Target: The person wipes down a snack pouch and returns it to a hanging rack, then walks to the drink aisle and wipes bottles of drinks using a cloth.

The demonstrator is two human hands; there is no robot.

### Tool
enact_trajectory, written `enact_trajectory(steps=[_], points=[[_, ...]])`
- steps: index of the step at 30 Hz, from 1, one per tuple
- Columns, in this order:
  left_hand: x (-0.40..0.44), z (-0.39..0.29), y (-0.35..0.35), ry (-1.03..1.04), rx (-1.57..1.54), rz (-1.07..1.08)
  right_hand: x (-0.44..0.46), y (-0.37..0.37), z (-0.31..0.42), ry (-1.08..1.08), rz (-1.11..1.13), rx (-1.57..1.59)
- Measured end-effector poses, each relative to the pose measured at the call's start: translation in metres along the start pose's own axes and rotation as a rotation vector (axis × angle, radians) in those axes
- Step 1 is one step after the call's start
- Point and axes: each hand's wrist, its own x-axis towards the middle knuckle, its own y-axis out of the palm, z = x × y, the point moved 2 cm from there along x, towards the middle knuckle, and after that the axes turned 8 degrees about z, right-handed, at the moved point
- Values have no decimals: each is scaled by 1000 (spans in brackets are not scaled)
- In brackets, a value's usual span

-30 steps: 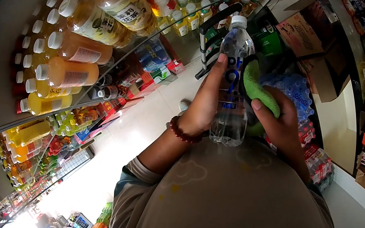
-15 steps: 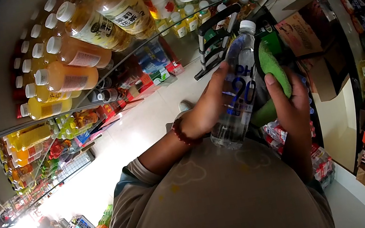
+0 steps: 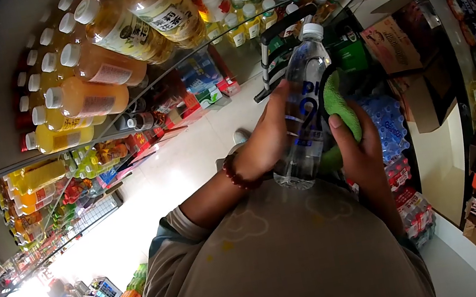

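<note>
A clear plastic water bottle (image 3: 299,118) with a white cap and dark blue lettering is tilted in front of my body. My left hand (image 3: 265,137), with a beaded bracelet on its wrist, is wrapped round the bottle's left side. In my right hand (image 3: 362,146) is a green cloth (image 3: 340,108) with a dark edge, gripped between thumb and fingers. The cloth lies against the bottle's right side. Most of my left fingers are hidden behind the bottle.
A glass shelf (image 3: 167,72) with rows of drink bottles (image 3: 89,97) runs across the upper left. Cardboard boxes (image 3: 392,45) stand at the right, near shrink-wrapped bottle packs (image 3: 388,125). A black-handled metal frame (image 3: 272,53) stands beyond the bottle. Shelves with small packages line the far right.
My right hand and the green cloth have shifted left and slightly down along the bottle. The bottle's top has leaned a little to the left. My left hand keeps its hold.
</note>
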Motion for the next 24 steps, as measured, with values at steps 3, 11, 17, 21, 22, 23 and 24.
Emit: enact_trajectory(steps=[3, 11, 17, 21, 22, 23, 24], points=[[3, 3, -3, -32, -3, -1, 0, -1, -2, 2, -18, 16], [3, 3, 2, -20, 66, -92, 0, -2, -3, 16, -13, 21], [-3, -3, 6, -97, 161, -100, -1, -2, -6, 20, -35, 25], [1, 11, -13, -34, 280, -41, -1, -4, -9, 35, -34, 41], [0, 11, -12, -33, 280, -41, -1, -4, -10, 53, -31, 50], [-3, 10, -9, 10, 349, -28, -2, -3, -12, 53, -30, 49], [-4, 8, -7, 53, 419, -14, -2, -3, -15, 62, -67, 58]])
